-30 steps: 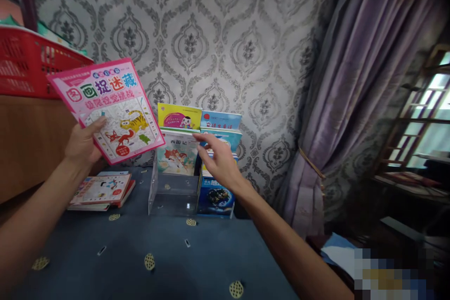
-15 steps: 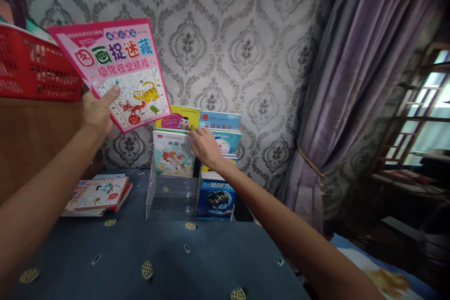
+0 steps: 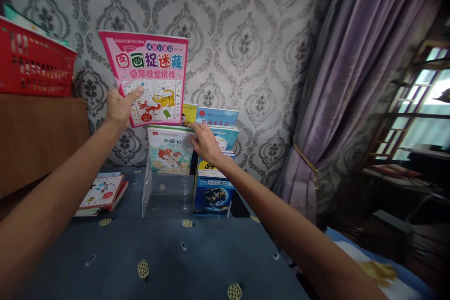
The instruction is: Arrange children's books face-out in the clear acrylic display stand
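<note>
My left hand point(image 3: 120, 108) grips a pink picture book point(image 3: 149, 63) by its left edge, thumb across the cover. The book stands almost upright in the air, its lower right corner overlapping a yellow book point(image 3: 191, 111). Below is a clear acrylic book rack point(image 3: 168, 197) with tiers of books. My right hand point(image 3: 208, 143) is closed at the top right corner of a pale storybook point(image 3: 168, 155) in the rack's left column; its fingertips are partly hidden. A light blue book point(image 3: 225, 116) and a dark blue Earth book point(image 3: 213, 197) stand in the right column.
A stack of books point(image 3: 103, 192) lies on the dark patterned tablecloth point(image 3: 190, 267), left of the rack. A red basket point(image 3: 35, 63) sits on a brown wooden cabinet point(image 3: 42, 136). A black flat object point(image 3: 240, 207) lies right of the rack. Patterned wall behind, purple curtain point(image 3: 312, 103) at right.
My left hand has carried the pink book to the right and turned it more upright, over the yellow book. My right hand stays at the storybook's top edge. The view has shifted slightly.
</note>
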Motion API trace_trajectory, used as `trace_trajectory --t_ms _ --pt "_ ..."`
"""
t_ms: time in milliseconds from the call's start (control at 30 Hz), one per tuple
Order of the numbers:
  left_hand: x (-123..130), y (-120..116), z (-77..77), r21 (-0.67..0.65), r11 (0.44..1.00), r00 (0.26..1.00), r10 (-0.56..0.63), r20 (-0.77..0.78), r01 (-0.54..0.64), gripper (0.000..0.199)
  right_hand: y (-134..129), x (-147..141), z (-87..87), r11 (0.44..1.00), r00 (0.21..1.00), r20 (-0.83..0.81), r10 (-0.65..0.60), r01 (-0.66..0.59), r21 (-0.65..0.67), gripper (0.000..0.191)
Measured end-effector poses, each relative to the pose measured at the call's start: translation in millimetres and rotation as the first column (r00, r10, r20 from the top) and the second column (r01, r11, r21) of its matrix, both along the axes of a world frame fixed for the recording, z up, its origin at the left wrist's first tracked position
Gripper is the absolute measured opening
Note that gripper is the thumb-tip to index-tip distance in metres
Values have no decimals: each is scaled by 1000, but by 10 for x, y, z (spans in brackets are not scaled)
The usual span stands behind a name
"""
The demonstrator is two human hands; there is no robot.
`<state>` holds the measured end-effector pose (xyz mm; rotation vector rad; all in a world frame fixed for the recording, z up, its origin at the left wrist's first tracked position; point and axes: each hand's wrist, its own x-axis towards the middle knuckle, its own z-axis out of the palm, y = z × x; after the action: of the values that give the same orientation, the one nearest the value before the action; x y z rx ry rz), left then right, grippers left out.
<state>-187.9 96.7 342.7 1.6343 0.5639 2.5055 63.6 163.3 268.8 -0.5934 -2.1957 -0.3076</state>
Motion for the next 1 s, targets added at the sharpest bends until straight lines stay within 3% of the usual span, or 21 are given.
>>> trace_trajectory --t_ms 167,300,500,733,867,1000 --pt "59 32 3 -26 999 999 -30 -30 29 63 47 -53 28 998 998 40 -51 52 -33 47" --pt "29 102 54 -59 996 998 -65 -27 63 67 71 -90 50 997 996 53 -65 67 -38 39" --pt "-44 252 103 -107 994 998 -38 -55 32 55 144 -60 13 996 999 1 37 -36 -78 31" --pt "-13 374 -132 -225 956 976 -209 -65 190 69 146 -43 -66 982 988 -108 111 -126 -142 29" --pt "-23 486 -287 -272 917 947 -318 -51 294 62 187 -56 -154 972 957 -262 121 -168 -164 38" --pt "-35 615 -434 -288 895 938 -346 30 340 55 232 -53 -208 946 930 -350 110 -206 -251 53"
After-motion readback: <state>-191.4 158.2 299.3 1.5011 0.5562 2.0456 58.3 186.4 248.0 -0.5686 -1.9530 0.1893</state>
